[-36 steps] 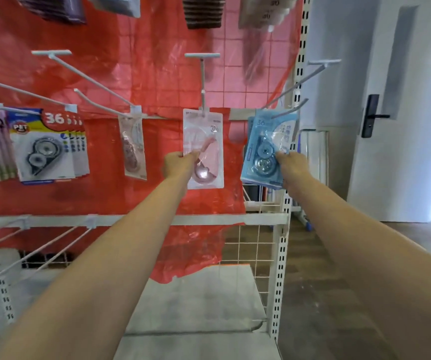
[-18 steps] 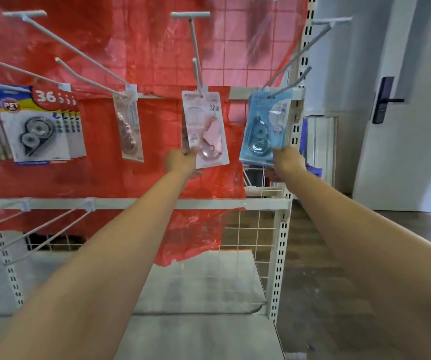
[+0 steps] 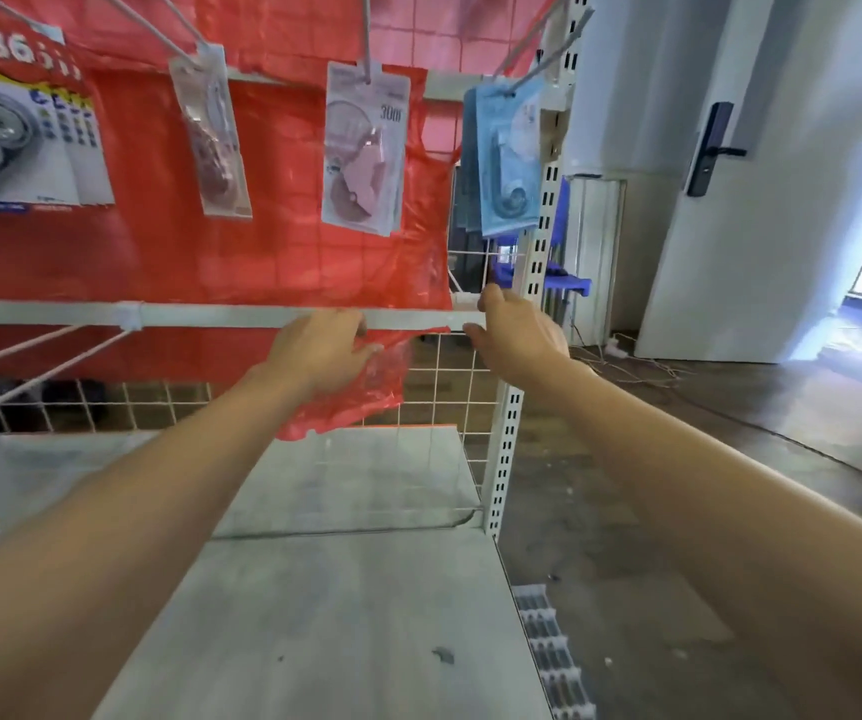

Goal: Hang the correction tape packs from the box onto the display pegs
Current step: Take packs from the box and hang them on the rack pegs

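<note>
A pink correction tape pack (image 3: 364, 153) hangs from the middle peg (image 3: 366, 33). To its right, blue packs (image 3: 509, 158) hang on a slanted peg (image 3: 548, 65) by the rack's upright. Another pink pack (image 3: 213, 137) hangs edge-on further left. My left hand (image 3: 317, 350) is well below the pink pack, fingers apart, holding nothing, level with the white crossbar (image 3: 211, 317). My right hand (image 3: 514, 332) is below the blue packs, also open and empty. No box is in view.
White packs marked 36 (image 3: 18, 127) hang at the far left. Red plastic sheeting (image 3: 159, 241) covers the wire grid. A grey shelf (image 3: 346, 589) lies below my arms. The slotted upright (image 3: 533, 304) borders the rack's right; a door (image 3: 761, 174) stands beyond.
Both hands have let go of the packs and dropped down to crossbar level. The pink and blue packs now hang free. The view has tilted downward.
</note>
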Tool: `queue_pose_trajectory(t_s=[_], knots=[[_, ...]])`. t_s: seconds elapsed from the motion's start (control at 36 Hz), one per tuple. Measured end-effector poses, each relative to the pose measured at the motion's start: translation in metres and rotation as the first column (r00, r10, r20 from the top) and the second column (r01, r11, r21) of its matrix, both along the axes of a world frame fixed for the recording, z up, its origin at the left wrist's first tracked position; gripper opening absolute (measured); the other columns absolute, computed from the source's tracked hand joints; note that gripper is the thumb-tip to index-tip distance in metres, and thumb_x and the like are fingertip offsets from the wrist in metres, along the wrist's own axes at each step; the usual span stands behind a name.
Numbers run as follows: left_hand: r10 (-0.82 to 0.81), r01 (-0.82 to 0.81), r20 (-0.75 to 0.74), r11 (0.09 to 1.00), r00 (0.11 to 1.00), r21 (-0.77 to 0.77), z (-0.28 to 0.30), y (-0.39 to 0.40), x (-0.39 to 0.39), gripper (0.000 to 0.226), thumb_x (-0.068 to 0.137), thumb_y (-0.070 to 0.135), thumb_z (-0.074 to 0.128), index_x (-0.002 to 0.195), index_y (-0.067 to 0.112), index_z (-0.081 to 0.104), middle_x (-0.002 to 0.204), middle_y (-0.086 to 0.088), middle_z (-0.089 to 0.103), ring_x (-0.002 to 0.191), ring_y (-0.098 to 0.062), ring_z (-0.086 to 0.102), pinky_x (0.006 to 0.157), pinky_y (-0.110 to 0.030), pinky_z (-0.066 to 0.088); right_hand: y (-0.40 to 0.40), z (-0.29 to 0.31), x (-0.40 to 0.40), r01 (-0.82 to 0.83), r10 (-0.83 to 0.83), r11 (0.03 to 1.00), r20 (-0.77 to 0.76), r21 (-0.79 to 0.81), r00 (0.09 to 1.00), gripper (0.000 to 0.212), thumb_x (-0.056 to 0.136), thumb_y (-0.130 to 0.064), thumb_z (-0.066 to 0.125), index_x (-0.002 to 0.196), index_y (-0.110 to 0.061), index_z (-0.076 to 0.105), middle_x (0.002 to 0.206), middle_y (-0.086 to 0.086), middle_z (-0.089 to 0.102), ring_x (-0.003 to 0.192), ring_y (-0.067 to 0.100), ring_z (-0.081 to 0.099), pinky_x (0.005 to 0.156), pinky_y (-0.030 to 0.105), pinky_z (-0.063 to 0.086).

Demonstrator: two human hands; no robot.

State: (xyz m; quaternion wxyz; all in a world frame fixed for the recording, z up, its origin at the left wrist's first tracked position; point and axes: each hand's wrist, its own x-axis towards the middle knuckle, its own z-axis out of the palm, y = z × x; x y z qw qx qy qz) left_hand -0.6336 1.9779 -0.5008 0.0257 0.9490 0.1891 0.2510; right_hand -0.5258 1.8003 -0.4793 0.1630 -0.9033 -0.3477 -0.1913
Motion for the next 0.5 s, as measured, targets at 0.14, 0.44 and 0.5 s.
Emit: queue_pose_trajectory(t_s=[0.14, 0.44, 0.5], knots=[[-0.005, 0.007, -0.06, 0.999, 0.998, 0.036, -0.036, -0.005, -0.017, 0.034, 0.093, 0.043, 0.053, 0.109, 0.014, 0.059, 0.116, -0.01, 0.063, 0.107, -0.032, 0.058, 0.087, -0.04, 0.046, 0.007, -0.036, -0.014, -0.052, 0.052, 0.998, -0.021, -0.031, 0.998, 0.033, 0.098, -0.027, 0.045, 0.126, -0.009, 0.044, 0.127, 0.012, 0.052, 0.112, 0.032, 0.053, 0.081, 0.042, 0.043], [0.128, -0.13, -0.284, 0.991, 0.95, 0.011, -0.124, -0.007, -0.103, 0.043, 0.095, 0.044, 0.051, 0.125, 0.014, 0.052, 0.129, -0.007, 0.055, 0.118, -0.027, 0.051, 0.094, -0.039, 0.044, 0.041, -0.148, -0.076, -0.302, 0.282, 0.945, -0.156, -0.126, 0.947, 0.042, 0.097, -0.028, 0.049, 0.132, -0.007, 0.041, 0.136, 0.013, 0.046, 0.124, 0.033, 0.046, 0.099, 0.047, 0.036], [0.185, -0.192, -0.333, 0.981, 0.925, 0.014, -0.137, -0.007, -0.13, 0.045, 0.095, 0.043, 0.05, 0.129, 0.013, 0.049, 0.132, -0.007, 0.053, 0.118, -0.027, 0.052, 0.095, -0.04, 0.044, 0.05, -0.168, -0.095, -0.362, 0.332, 0.921, -0.195, -0.147, 0.923, 0.044, 0.098, -0.031, 0.049, 0.134, -0.009, 0.04, 0.139, 0.011, 0.043, 0.127, 0.031, 0.044, 0.101, 0.046, 0.036]])
